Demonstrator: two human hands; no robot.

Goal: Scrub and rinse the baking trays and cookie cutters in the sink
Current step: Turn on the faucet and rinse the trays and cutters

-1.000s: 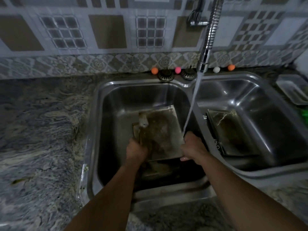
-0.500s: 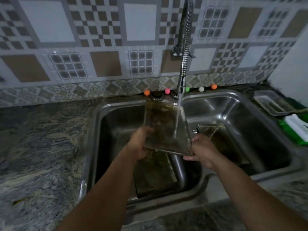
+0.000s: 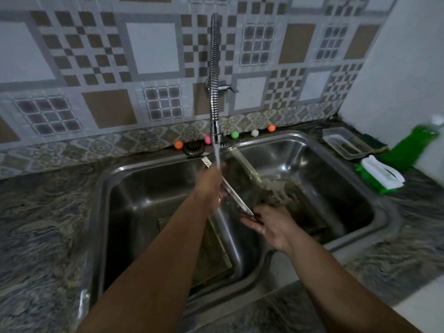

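No brand or writing can be read anywhere — the white label on the green scrubber (image 3: 382, 175) at the right is too blurred to make out.

Both hands hold one baking tray (image 3: 242, 179) up over the divider of the double sink (image 3: 105, 188), under the tap (image 3: 214, 92). The tray stands steeply on edge, its long axis running from the far left, near the spout, down toward the near right; its soiled inner face turns toward the right basin. The left hand (image 3: 209, 186) grips the tray's left rim about midway, fingers curled round it, and the running water lands on this hand and the rim. The right hand (image 3: 266, 223) holds the tray's near lower corner from beneath; its fingers seem to curl round the edge, though motion blur makes this unsure.

A second tray (image 3: 211, 255) lies flat in the bottom of the left basin, long axis pointing away from the person. Another dirty tray seems to lie in the right basin, mostly hidden. On the stone surface (image 3: 43, 224) at the right stand a clear tub (image 3: 346, 144) and a green bottle (image 3: 413, 145).
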